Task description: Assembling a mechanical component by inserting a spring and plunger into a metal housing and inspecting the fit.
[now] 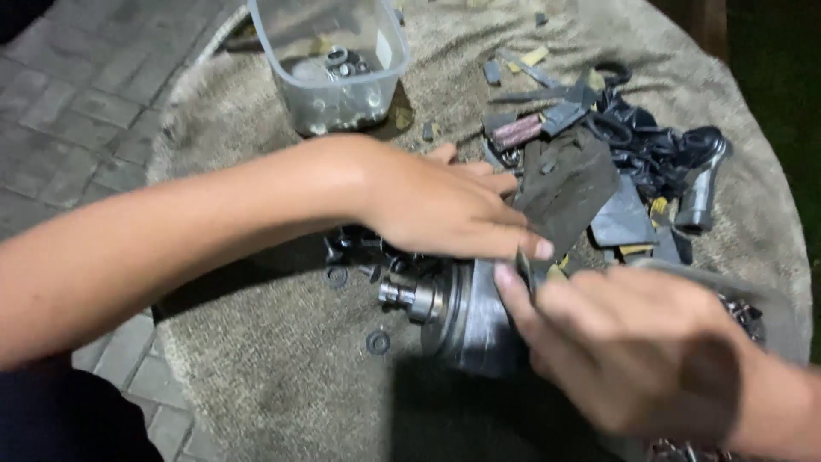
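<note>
My left hand (445, 210) reaches across from the left and lies flat, fingers together, on a dark rubbery sheet (569, 184) at its near edge. My right hand (633, 346), blurred, comes in from the lower right and pinches a thin flat metal piece (523, 267) between thumb and fingers, just under my left fingertips. Beneath both hands lies a grey metal machine part with a round flange (475, 321) and a short shaft (410, 298) pointing left.
All of it rests on a grey-brown carpet (282, 376) over paving stones. A clear plastic tub (329, 60) with small metal parts stands at the back. Black rubber parts, a hose elbow (701, 188) and scraps lie at the right; small washers (377, 342) lie near the shaft.
</note>
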